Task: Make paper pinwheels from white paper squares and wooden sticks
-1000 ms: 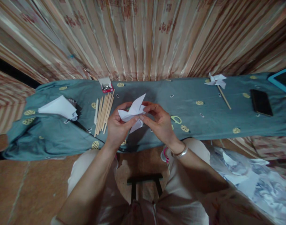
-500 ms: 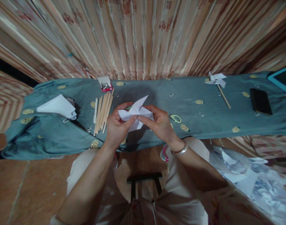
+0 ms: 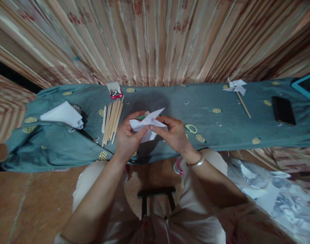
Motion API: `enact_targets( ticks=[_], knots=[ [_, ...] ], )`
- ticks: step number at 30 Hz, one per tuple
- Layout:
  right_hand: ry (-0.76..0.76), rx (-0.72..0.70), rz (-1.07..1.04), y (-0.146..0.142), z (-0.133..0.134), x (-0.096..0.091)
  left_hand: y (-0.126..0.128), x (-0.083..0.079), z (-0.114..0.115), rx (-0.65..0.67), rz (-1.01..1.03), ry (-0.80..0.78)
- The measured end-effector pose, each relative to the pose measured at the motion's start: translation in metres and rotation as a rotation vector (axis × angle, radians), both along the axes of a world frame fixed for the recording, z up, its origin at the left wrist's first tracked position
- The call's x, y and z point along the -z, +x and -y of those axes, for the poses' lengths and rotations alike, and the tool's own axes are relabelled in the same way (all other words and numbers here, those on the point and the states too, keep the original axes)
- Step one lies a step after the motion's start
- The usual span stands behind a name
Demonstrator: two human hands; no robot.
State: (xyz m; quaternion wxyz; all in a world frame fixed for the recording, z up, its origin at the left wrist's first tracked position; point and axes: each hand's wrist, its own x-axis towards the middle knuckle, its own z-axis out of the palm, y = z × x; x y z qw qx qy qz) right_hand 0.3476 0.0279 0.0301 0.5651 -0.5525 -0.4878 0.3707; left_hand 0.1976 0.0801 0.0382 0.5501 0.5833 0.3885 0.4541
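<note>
A white folded paper pinwheel [image 3: 148,123] is held above the near edge of the blue-grey cloth [image 3: 170,101]. My left hand [image 3: 127,137] grips its left side, thumb and fingers pinched at the centre. My right hand [image 3: 174,134] pinches the same centre from the right, fingers curled over the paper. A silver bracelet circles my right wrist. The paper's upper point tilts to the right.
A bundle of wooden sticks [image 3: 111,122] lies left of my hands. Behind it sits a small red box of pins [image 3: 115,92]. White paper sheets [image 3: 62,115] lie far left. A finished pinwheel on a stick [image 3: 237,91], a dark phone [image 3: 283,110] and scissors [image 3: 190,128] lie right.
The paper's upper point has dropped lower and flattened toward the right. Both hands stay pinched at its centre, shifted slightly.
</note>
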Motion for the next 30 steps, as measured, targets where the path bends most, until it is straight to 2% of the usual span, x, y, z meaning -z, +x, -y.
enact_targets(
  ticks=[16, 24, 30],
  knots=[
    [-0.041, -0.044, -0.056, -0.0003, -0.0016, -0.0023, 0.0003, -0.0008, 0.0008, -0.015, 0.004, -0.048],
    [-0.118, -0.056, -0.186, 0.0012, -0.0028, -0.0004, -0.0008, -0.0014, 0.0012, 0.016, 0.033, -0.092],
    [-0.118, -0.061, -0.234, 0.0016, -0.0040, 0.0020, -0.0018, -0.0028, 0.0015, 0.041, 0.077, -0.151]
  ],
)
